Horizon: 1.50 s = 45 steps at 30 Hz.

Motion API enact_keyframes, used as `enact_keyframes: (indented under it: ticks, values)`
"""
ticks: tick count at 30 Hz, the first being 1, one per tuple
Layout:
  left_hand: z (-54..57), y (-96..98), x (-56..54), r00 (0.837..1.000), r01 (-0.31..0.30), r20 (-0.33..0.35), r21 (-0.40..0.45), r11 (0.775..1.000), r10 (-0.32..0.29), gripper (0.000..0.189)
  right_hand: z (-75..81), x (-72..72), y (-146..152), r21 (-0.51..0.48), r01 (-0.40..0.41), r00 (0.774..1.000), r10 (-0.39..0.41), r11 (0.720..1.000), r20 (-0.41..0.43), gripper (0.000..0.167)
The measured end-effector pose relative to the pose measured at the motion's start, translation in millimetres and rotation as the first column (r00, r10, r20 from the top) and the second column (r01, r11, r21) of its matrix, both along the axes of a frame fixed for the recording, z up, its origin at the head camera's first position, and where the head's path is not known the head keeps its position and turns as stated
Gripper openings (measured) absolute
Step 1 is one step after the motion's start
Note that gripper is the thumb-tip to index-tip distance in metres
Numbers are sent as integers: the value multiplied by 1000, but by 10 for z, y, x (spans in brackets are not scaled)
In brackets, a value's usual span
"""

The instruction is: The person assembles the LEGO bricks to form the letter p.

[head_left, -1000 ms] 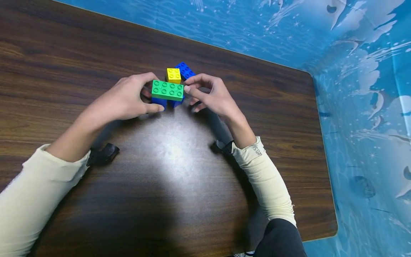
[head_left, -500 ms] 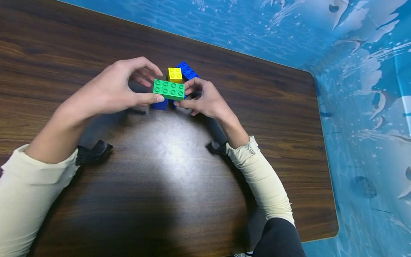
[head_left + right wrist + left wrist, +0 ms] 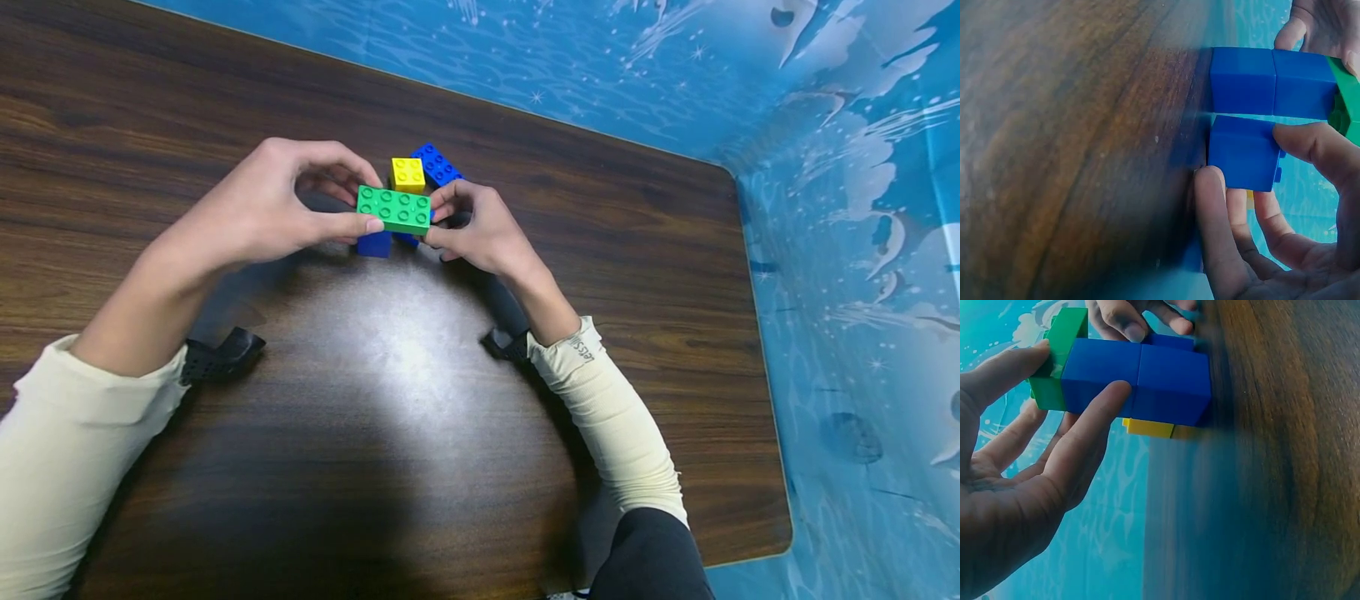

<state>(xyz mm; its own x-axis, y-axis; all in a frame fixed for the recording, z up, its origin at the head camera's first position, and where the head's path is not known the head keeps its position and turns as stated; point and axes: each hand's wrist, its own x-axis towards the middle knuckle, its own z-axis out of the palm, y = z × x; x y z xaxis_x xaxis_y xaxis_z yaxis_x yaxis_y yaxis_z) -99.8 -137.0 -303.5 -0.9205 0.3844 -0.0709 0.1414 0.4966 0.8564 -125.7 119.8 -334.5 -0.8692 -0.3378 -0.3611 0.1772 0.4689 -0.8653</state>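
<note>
A green building brick (image 3: 393, 210) with studs on top lies across a stack of two blue bricks (image 3: 1172, 381) at its left end. My left hand (image 3: 255, 212) grips that end, thumb on the near face and fingers at the far side; in the left wrist view one fingertip also touches the blue stack. Under the green brick's right end stands a single blue brick (image 3: 1241, 153), its studs showing below a gap. My right hand (image 3: 483, 233) holds this single brick between thumb and fingers, as the right wrist view shows.
Just behind stands a yellow brick (image 3: 408, 173), with another blue brick (image 3: 437, 165) lying angled beside it. All are on a dark wood table (image 3: 600, 275). A blue sea-patterned sheet (image 3: 562, 75) borders the table's back and right edges.
My left hand has moved up from the blue stack to the green brick. My right hand has shifted slightly left, closing its fingers round the single blue brick.
</note>
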Motion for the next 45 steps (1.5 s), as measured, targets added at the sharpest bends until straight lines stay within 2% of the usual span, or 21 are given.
enact_keyframes:
  ticks: [9, 17, 21, 39, 45]
  values:
    - [0, -12, -17, 999, -14, 40, 22, 1000, 13, 37, 20, -12, 121, -67, 69, 998, -69, 995, 10, 27]
    - [0, -35, -16, 997, -34, 74, 31, 999, 31, 38, 129, -6, 239, -138, 90, 995, -94, 986, -22, 29]
    - [-3, -32, -16, 996, -40, 82, 41, 998, 37, 38, 194, -15, 287, -142, 104, 993, -110, 984, -38, 29]
    - [-26, -26, -31, 996, -28, 91, 72, 997, 22, 38, 434, -11, 314, -191, 103, 988, -123, 976, -96, 27]
    - [-24, -18, -23, 989, -38, 144, 134, 990, 18, 37, 495, -7, 276, -203, 83, 986, -110, 976, -126, 26]
